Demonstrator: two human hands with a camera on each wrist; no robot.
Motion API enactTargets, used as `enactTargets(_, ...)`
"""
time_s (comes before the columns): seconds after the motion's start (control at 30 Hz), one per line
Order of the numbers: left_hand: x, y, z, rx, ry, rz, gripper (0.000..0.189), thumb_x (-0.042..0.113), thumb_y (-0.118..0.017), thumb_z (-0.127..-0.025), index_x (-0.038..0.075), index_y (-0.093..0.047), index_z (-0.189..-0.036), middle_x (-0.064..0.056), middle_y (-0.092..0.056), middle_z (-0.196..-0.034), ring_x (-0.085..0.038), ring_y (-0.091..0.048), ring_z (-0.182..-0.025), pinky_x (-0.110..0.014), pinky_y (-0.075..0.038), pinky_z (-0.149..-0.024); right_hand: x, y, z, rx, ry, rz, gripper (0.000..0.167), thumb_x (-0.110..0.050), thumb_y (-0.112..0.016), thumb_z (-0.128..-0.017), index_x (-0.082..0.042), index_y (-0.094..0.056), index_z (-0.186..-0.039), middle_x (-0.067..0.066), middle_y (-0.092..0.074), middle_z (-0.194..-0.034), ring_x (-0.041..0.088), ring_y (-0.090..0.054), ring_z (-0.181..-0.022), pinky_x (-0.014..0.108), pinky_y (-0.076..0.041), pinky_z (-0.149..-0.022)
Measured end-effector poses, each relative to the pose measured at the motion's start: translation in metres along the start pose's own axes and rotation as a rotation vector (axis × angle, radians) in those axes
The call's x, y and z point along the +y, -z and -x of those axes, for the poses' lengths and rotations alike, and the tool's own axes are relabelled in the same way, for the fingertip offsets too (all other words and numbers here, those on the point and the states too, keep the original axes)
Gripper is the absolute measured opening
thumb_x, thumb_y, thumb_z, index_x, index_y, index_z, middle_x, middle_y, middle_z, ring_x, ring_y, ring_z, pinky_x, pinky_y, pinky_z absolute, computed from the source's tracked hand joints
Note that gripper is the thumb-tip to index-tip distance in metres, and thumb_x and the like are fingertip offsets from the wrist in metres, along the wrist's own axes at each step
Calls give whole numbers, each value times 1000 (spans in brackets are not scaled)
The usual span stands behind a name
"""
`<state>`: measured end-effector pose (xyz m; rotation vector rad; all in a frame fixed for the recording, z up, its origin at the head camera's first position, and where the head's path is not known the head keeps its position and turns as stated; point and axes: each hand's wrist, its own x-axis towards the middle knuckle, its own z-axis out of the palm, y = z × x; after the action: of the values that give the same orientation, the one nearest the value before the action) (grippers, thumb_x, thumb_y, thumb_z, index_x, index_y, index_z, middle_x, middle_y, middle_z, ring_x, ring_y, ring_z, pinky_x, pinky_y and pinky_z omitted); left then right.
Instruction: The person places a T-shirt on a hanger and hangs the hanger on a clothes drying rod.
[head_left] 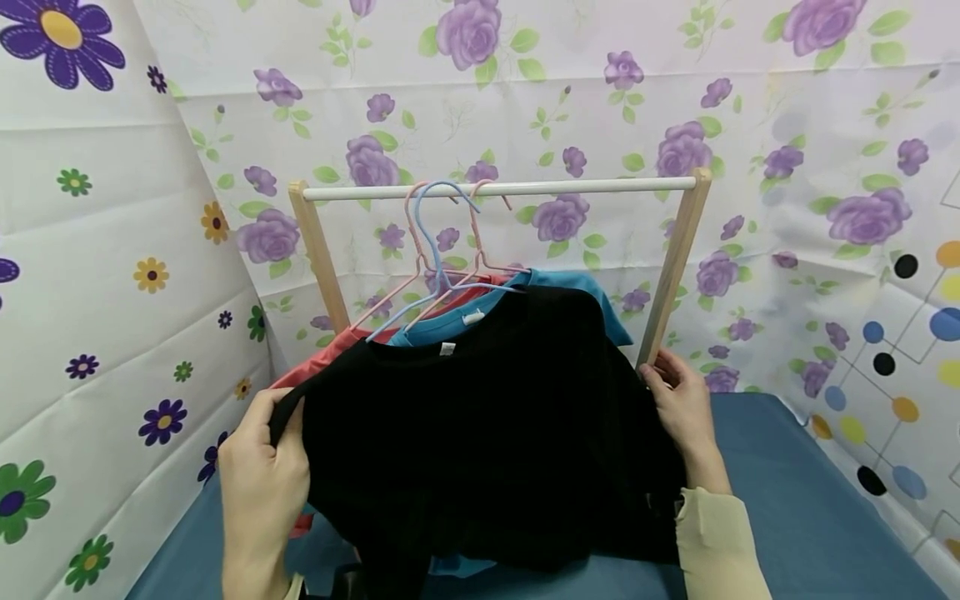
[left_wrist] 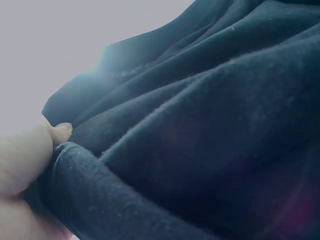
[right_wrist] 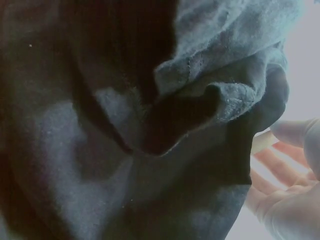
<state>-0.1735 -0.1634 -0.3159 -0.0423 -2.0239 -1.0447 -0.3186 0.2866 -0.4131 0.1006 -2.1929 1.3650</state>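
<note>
A black shirt spreads across the middle of the head view, its neckline over a light-blue hanger. My left hand pinches the shirt's left edge between thumb and fingers; in the left wrist view the thumb tip presses on folded dark cloth. At the opposite side my right hand pinches the shirt's edge beside the rack's right post. The right wrist view shows its thumb and fingers at the margin of the bunched cloth. Behind hang a blue shirt and a red shirt.
A small rack with a white rod and wooden posts stands on a blue-covered table. Pink hangers hook over the rod behind the black shirt. Flower-printed sheets enclose the back and left.
</note>
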Motion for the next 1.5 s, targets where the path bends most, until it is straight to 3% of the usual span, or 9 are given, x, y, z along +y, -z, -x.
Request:
enactTargets(0.3, 8, -6, -10, -1, -71, 34, 13, 9, -57, -99, -1, -65, -102, -13, -70, -99, -18, -62, -86, -15, -41, -71, 0, -1, -1, -4, -12, 16, 52, -31, -59, -99, -5, -49, -143, 18, -59, -130, 30, -59, -114, 11, -43, -83)
enactTargets(0.57, 15, -25, -23, 0, -134, 65, 12, 11, -60, -98, 0, -66, -99, -12, -71, -90, -20, -65, -79, -18, -42, -67, 1, 0, 1, -10, -16, 27, 53, -32, -56, -101, -6, -46, -145, 19, -58, -132, 30, -57, -116, 13, -43, -85)
enactTargets(0.83, 24, -40, -31, 7, -162, 92, 13, 10, -61, -98, -1, -66, -102, -15, -71, -95, -28, -67, -87, -36, -47, -72, -3, 1, 2, -19, -19, 25, 53, -30, -56, -101, -4, -45, -145, 21, -57, -131, 31, -57, -116, 9, -42, -82)
enactTargets(0.93, 26, -45, -33, 8, -167, 109, 14, 11, -60, -98, -2, -66, -102, -16, -71, -94, -29, -66, -84, -41, -48, -70, -4, 1, 3, -23, -25, 29, 53, -31, -56, -101, -4, -45, -145, 20, -57, -132, 30, -57, -116, 9, -42, -82)
enactTargets(1.17, 30, -59, -34, 27, -199, 111, 15, 12, -62, -98, -2, -64, -97, -17, -67, -82, -30, -61, -70, -40, -45, -62, -3, 2, 3, -12, -17, 28, 53, -30, -57, -100, -3, -46, -144, 21, -57, -132, 31, -57, -117, 9, -41, -83)
enactTargets(1.5, 39, -77, -35, 36, -224, 128, 11, 13, -64, -96, 2, -66, -94, -12, -69, -82, -28, -66, -77, -45, -51, -69, -2, 0, 2, 1, -1, 39, 50, -27, -56, -101, -2, -47, -143, 20, -59, -129, 30, -58, -114, 8, -41, -81)
